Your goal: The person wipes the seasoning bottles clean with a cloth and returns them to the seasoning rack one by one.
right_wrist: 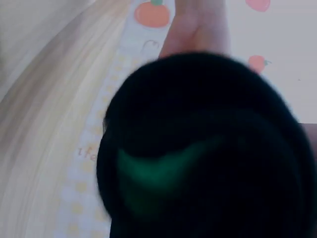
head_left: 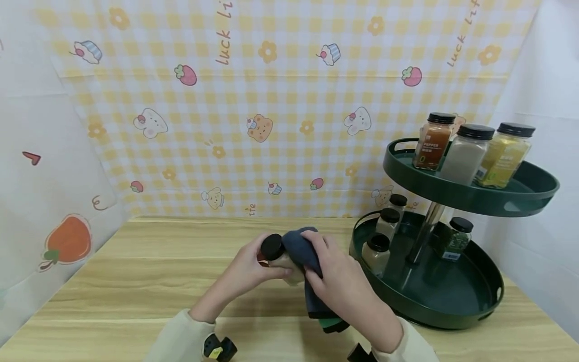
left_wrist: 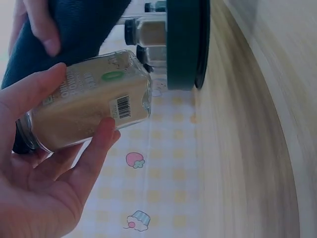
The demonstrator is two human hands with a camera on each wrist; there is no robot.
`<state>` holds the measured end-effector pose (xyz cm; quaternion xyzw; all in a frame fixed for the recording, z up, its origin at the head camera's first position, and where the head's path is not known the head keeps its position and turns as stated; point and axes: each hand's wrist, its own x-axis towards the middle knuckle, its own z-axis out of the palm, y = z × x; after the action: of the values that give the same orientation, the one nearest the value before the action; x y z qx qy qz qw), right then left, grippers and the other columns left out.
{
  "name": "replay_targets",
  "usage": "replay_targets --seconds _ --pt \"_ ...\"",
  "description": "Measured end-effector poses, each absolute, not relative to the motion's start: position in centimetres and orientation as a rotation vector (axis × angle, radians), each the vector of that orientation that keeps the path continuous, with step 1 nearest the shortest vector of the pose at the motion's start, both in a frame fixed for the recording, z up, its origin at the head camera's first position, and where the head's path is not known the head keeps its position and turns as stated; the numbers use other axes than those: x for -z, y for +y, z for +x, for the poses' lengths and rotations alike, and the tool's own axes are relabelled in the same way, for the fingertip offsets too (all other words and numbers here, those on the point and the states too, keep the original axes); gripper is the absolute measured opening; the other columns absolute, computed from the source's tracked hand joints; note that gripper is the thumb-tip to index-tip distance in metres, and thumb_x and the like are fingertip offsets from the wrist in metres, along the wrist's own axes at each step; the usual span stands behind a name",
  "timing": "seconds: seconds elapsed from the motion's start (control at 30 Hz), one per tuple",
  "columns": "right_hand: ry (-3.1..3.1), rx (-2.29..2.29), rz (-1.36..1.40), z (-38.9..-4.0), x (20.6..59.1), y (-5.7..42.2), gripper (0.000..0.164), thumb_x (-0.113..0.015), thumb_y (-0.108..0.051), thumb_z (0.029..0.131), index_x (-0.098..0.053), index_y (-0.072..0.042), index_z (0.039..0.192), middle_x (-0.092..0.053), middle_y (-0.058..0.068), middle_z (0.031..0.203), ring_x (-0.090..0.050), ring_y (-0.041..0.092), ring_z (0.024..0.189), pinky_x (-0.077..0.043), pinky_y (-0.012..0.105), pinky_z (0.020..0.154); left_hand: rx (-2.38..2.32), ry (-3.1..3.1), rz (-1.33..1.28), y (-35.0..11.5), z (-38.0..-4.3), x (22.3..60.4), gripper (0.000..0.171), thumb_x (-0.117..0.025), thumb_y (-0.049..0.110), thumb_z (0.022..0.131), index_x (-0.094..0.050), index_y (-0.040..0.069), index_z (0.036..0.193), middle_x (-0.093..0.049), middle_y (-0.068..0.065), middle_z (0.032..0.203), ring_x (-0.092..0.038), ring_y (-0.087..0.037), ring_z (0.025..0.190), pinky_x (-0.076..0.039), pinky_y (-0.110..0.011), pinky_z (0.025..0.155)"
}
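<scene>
A clear glass spice jar [left_wrist: 84, 109] holds tan powder and carries a barcode label. My left hand [head_left: 244, 274] grips it around the sides, and its black lid [head_left: 273, 247] tilts up to the left in the head view. In my right hand [head_left: 341, 274] is a dark blue cloth [head_left: 302, 247], bunched over the jar's right side, with a green patch on its hanging end. That cloth [right_wrist: 203, 84] fills most of the right wrist view and hides the right fingers and the jar there.
On the right stands a two-tier dark green turntable rack [head_left: 445, 301]. Its upper tray bears a red-brown pepper jar [head_left: 433, 146], a white-powder jar [head_left: 466, 156] and a yellow jar [head_left: 504, 156]. Several jars, one a green-flake jar [head_left: 456, 240], stand below. Wooden tabletop [head_left: 135, 281] spreads leftward.
</scene>
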<state>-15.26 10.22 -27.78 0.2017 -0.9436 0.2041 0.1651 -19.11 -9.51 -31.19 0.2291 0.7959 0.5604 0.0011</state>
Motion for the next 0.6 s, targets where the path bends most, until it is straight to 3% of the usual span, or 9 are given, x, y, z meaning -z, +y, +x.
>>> replay_targets --seconds 0.17,0.33,0.6 --pt "-2.702 -0.376 0.53 -16.1 28.4 10.7 0.05 -0.07 -0.017 0.082 -0.048 -0.021 0.127 -0.057 0.011 0.106 -0.063 0.024 0.069 -0.052 0.037 0.057 -1.855 2.401 0.611 -9.8 -18.9 30.5 0.056 -0.078 0.02 0.075 -0.049 0.013 0.122 -0.058 -0.01 0.113 -0.059 -0.019 0.096 -0.048 -0.032 0.079" --pt "-2.716 -0.312 0.526 -16.9 29.3 11.1 0.048 -0.07 -0.017 0.082 -0.05 -0.021 0.125 -0.056 0.011 0.099 -0.062 0.021 0.064 -0.051 0.035 0.053 -1.866 2.388 0.565 -10.2 -18.9 30.4 0.055 -0.078 0.021 0.075 -0.049 0.013 0.122 -0.058 -0.01 0.112 -0.058 -0.019 0.098 -0.046 -0.032 0.081" --pt "-2.679 -0.443 0.628 -15.8 28.6 10.1 0.051 -0.07 -0.017 0.082 -0.047 -0.019 0.128 -0.054 0.008 0.104 -0.062 0.022 0.074 -0.052 0.036 0.063 -1.768 2.489 0.631 -9.8 -19.0 30.8 0.054 -0.08 0.021 0.073 -0.051 0.011 0.117 -0.059 -0.008 0.106 -0.056 -0.017 0.089 -0.045 -0.033 0.078"
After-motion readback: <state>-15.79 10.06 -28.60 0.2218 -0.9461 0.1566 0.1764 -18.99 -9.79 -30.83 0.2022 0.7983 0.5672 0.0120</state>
